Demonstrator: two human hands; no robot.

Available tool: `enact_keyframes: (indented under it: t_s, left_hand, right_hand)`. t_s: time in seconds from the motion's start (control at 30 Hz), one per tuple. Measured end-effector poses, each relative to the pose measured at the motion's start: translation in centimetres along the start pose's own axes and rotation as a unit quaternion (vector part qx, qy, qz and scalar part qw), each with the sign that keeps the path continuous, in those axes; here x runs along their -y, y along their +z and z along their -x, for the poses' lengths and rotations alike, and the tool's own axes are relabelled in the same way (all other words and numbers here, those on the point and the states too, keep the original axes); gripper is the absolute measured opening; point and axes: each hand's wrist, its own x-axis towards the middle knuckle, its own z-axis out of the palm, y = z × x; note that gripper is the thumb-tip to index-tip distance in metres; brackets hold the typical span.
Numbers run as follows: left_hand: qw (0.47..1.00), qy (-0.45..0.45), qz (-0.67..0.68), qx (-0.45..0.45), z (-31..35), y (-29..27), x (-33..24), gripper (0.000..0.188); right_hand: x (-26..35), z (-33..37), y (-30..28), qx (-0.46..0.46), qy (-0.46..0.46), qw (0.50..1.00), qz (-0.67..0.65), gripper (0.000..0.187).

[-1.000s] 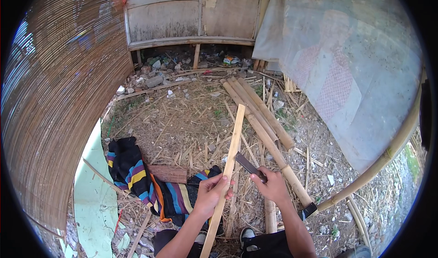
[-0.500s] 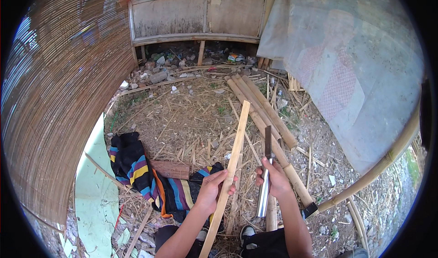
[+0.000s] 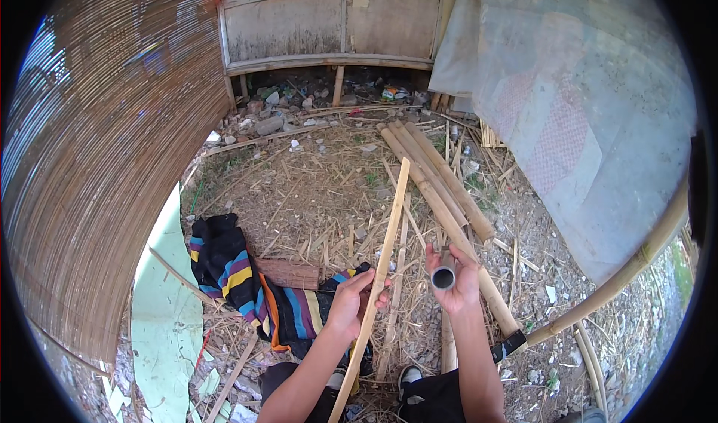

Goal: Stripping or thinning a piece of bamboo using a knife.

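A long pale bamboo slat [image 3: 385, 251] stands slanted in front of me, its lower end running out at the bottom of the view. My left hand [image 3: 350, 303] is closed around it below its middle. To the right, my right hand [image 3: 462, 287] grips a knife by its shiny metal tube handle [image 3: 443, 276]. The handle's round, dark hollow end faces me, so the blade is mostly hidden behind it. Slat and knife are apart.
Several bamboo poles [image 3: 441, 176] lie on the ground ahead to the right. A striped dark cloth [image 3: 239, 277] and a reddish wood block [image 3: 288, 273] lie left. A slatted bamboo screen [image 3: 112, 161] curves along the left; a printed plastic sheet [image 3: 576, 146] hangs right. Bamboo scraps litter the ground.
My right hand has turned the knife: its blade pointed up and away before, and now the handle's end faces me. The slat is still in my left hand, nearly unmoved.
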Motion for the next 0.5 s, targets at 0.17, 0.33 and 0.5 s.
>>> enact_keyframes:
  t_s: [0.17, 0.33, 0.5]
  left_hand:
    - [1.000, 0.002, -0.020, -0.005, 0.3, -0.1, -0.1, 0.026]
    - [0.999, 0.020, -0.040, -0.012, 0.2, -0.2, -0.1, 0.024]
    - [0.999, 0.019, -0.039, 0.004, 0.3, -0.5, -0.4, 0.024]
  right_hand:
    - [0.0, 1.7, 0.3, 0.136, 0.005, 0.975, 0.175, 0.029]
    - [-1.4, 2.6, 0.5, 0.176, -0.114, 0.824, 0.527, 0.023]
    - [-2.0, 2.5, -0.6, 0.191, -0.229, 0.554, 0.778, 0.030]
